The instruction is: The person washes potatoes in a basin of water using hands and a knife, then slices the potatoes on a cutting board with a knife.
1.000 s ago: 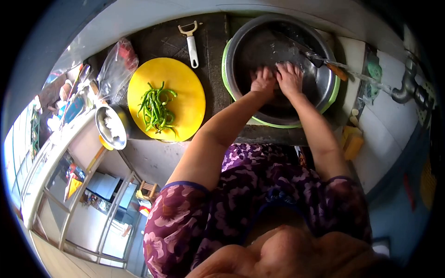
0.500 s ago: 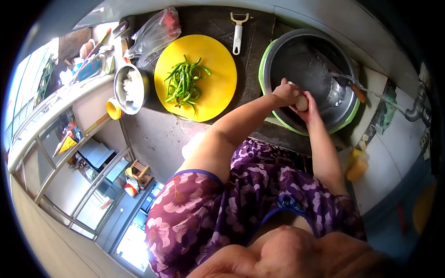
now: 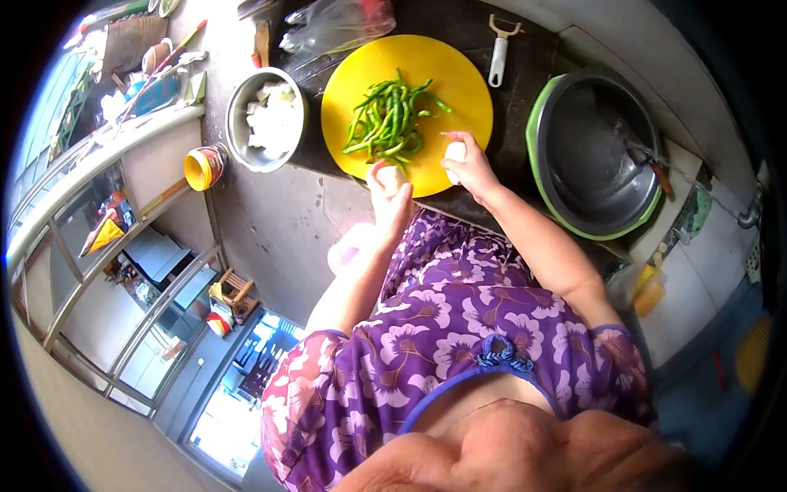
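My left hand (image 3: 390, 200) is at the near edge of the round yellow cutting board (image 3: 463, 78), its fingers closed on a white rounded piece (image 3: 391, 175). Over the board's near right part, my right hand (image 3: 475, 170) grips another white rounded piece (image 3: 456, 152) between thumb and fingers. The exact kind of these pieces cannot be made out. A heap of long green peppers (image 3: 396, 115) lies on the board, just beyond my left hand. Left of the board, a metal bowl (image 3: 233, 123) holds several white chunks (image 3: 275, 123).
A dark basin (image 3: 586, 176) in a green one (image 3: 537, 123) stands at right, with a tap (image 3: 750, 215) beside it and a wooden-handled tool (image 3: 661, 178) at its rim. A white-handled peeler (image 3: 498, 61) and a plastic bag (image 3: 340, 29) lie behind. A yellow bucket (image 3: 199, 170) is left.
Both hands have moved left from the basin to the cutting board and come apart, each holding a white piece. The view has shifted, so the basin sits further right.
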Tool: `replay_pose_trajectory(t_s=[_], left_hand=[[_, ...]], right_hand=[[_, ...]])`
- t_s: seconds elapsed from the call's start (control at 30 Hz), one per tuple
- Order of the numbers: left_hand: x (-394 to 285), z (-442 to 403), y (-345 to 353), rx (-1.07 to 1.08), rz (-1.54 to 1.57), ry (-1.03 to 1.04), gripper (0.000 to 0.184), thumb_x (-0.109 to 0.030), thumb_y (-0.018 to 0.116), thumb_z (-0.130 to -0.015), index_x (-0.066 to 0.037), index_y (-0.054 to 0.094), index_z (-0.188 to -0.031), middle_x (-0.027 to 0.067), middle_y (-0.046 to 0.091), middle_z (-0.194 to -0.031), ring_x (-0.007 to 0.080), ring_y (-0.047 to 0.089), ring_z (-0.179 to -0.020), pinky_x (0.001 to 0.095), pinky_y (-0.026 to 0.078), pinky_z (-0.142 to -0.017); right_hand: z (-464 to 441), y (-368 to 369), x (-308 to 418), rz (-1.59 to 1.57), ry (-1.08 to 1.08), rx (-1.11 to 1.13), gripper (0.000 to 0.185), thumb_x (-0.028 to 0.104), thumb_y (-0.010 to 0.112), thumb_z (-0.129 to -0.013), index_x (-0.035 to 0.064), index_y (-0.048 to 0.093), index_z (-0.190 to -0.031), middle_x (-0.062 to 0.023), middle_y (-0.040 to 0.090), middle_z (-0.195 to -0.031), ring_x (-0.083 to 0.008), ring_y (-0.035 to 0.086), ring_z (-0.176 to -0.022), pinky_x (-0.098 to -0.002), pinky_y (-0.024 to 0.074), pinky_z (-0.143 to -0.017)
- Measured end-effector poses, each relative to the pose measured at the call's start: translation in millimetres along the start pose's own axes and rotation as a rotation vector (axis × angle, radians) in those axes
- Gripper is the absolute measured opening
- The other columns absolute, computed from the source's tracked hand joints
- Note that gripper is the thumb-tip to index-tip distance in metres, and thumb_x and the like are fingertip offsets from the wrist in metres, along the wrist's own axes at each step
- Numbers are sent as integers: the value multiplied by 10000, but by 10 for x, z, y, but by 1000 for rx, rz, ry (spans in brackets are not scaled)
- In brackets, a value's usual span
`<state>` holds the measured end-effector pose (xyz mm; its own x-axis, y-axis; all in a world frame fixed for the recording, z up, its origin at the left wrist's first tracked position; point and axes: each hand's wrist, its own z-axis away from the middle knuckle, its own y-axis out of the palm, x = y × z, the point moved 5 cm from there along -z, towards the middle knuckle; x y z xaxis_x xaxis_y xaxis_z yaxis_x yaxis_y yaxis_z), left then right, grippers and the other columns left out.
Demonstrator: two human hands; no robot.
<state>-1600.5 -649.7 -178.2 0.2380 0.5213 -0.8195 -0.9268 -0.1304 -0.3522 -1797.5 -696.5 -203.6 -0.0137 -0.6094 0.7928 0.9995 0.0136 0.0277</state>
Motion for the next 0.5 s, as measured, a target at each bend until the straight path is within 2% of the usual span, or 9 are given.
replay_pose_trajectory(t_s=[0.1, 0.2, 0.23, 0.27, 0.33, 0.5], left_hand=[[33, -16, -266, 80, 203, -536, 583, -79, 590, -723, -54, 383, -1267, 148, 508, -1042, 226, 542, -900, 340, 508, -704], [498, -320, -204, 283, 316, -392, 353, -122, 601, -740, -78, 519, -1081, 82, 526, -818, 232, 574, -650, 339, 497, -543], [482, -398, -218, 306, 238, -248, 291, -150, 597, -745, -67, 551, -1021, 77, 542, -795, 221, 574, -639, 334, 494, -518], [468, -466, -235, 313, 160, -103, 243, -178, 592, -750, -56, 584, -960, 72, 558, -772, 210, 574, -627, 330, 490, -493], [285, -453, -170, 200, 465, -519, 248, -194, 588, -752, -45, 593, -950, 78, 580, -788, 201, 577, -630, 320, 493, -492], [81, -732, -28, 255, 487, -493, 278, -163, 587, -743, -18, 568, -979, 107, 600, -822, 211, 590, -640, 334, 514, -513]], right_hand=[[-188, 311, -55, 175, -7, -54, 653, 55, 689, -676, 53, 450, -1284, -188, 564, -1132, -287, 576, -1021, -374, 480, -888], [-302, 509, 12, 275, -13, -68, 786, 95, 707, -647, 52, 390, -1365, -217, 557, -1142, -324, 567, -1047, -394, 463, -926], [-378, 589, 3, 313, -4, -57, 889, 123, 710, -643, 48, 311, -1434, -241, 545, -1189, -337, 556, -1091, -393, 446, -961], [-443, 628, -12, 303, 3, -67, 891, 124, 709, -645, 44, 308, -1437, -246, 539, -1205, -340, 550, -1107, -392, 440, -972], [-508, 699, 23, 274, 17, -83, 896, 127, 709, -651, 37, 301, -1444, -254, 529, -1238, -347, 539, -1139, -391, 428, -992], [-655, 751, 203, 390, 46, -125, 885, 117, 705, -661, 37, 308, -1447, -252, 512, -1293, -352, 519, -1187, -393, 418, -1015]])
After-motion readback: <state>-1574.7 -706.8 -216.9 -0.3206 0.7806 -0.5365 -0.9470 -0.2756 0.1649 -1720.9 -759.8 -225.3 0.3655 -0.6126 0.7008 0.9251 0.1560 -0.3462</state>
